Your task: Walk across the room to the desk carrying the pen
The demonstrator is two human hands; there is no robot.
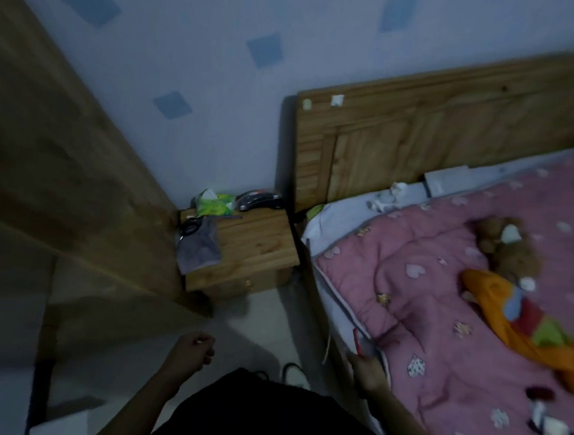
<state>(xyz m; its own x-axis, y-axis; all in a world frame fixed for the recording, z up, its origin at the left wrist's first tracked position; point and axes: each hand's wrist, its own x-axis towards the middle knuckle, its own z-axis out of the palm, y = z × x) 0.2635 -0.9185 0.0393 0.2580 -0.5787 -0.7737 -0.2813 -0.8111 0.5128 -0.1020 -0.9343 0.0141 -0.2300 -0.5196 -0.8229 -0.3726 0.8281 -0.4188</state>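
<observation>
Right hand (368,369) pinches a thin red stick-like item (357,341), maybe a pen or a toothbrush handle; too blurred to say. It looks light and stiff, probably smooth plastic, so likely slippery; best taken at mid-shaft, not the tip. It stands nearly upright right at the near edge of the pink quilted heart-print bedspread (444,298), held at its lower end.

Left hand (194,349) is loosely curled and holds nothing, hanging over the floor, well apart from the bedspread.

Also visible: a brown plush bear (506,248) and an orange patterned cloth (524,325) on the bedspread, and a small pine bedside table (259,246) just beyond its corner.
</observation>
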